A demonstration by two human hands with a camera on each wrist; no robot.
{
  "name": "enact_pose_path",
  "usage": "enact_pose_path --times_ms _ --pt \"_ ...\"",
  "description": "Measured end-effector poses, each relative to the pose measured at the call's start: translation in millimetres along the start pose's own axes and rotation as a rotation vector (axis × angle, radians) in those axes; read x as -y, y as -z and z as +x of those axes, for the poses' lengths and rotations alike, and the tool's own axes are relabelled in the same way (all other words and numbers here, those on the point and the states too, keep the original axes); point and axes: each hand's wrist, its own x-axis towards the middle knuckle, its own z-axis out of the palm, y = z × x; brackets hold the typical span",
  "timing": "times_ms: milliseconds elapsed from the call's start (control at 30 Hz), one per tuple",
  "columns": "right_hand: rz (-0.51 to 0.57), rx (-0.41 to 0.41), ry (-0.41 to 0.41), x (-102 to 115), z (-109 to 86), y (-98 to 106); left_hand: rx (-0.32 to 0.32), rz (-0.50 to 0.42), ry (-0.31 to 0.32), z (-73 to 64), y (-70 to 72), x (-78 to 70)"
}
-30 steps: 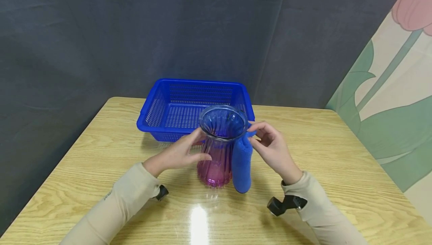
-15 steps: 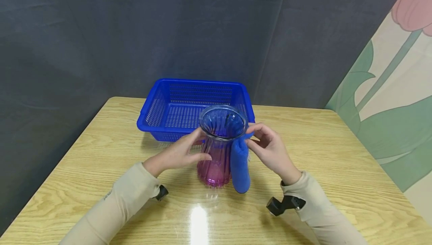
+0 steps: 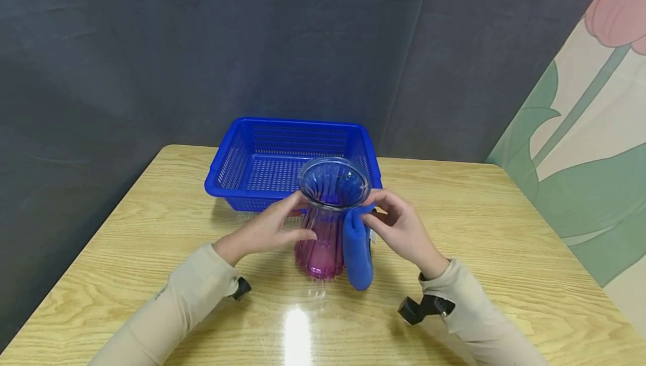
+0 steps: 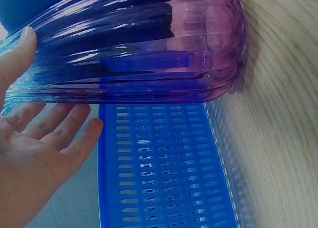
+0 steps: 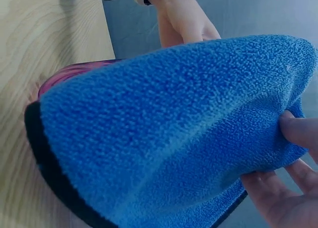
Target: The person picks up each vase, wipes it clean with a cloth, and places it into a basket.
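Note:
A ribbed glass vase (image 3: 323, 242), blue at the flared rim and pink at the base, stands upright on the table. My left hand (image 3: 275, 226) holds its left side, thumb in front and fingers behind. In the left wrist view the thumb (image 4: 22, 54) lies along the glass (image 4: 134, 54) and the fingertips reach its other side. My right hand (image 3: 398, 223) pinches a folded blue cloth (image 3: 357, 254) at its top, against the vase's right side. The right wrist view shows the fuzzy cloth (image 5: 164, 118) with dark edging, hiding most of the vase.
Behind the vase sits a blue perforated plastic basket (image 3: 272, 172), partly overlapped by the vase rim. The wooden table (image 3: 454, 214) ends at a dark curtain (image 3: 303, 46). A flower-patterned panel (image 3: 595, 170) slants along the right.
My right hand has shifted slightly left and down with the cloth, whose top now lies closer to the vase. The left hand and vase have stayed put.

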Motion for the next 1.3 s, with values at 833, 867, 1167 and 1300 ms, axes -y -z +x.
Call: enact_pose_path --times_ms 833,867,1167,1300 --pt "-0.11 0.146 -0.15 -11.4 -8.2 3.2 -0.074 0.044 0.027 -0.7 -0.4 1.5" --pt "-0.112 0.15 -0.152 -11.7 -8.4 3.3 -0.073 0.046 0.027 -0.7 -0.4 1.5" --pt "-0.145 0.166 -0.177 -13.4 -9.4 3.8 -0.073 0.044 0.041 -0.9 -0.1 0.6" --pt "-0.151 0.154 -0.2 -12.8 -10.0 3.4 -0.072 0.039 0.044 -0.7 -0.1 0.5"
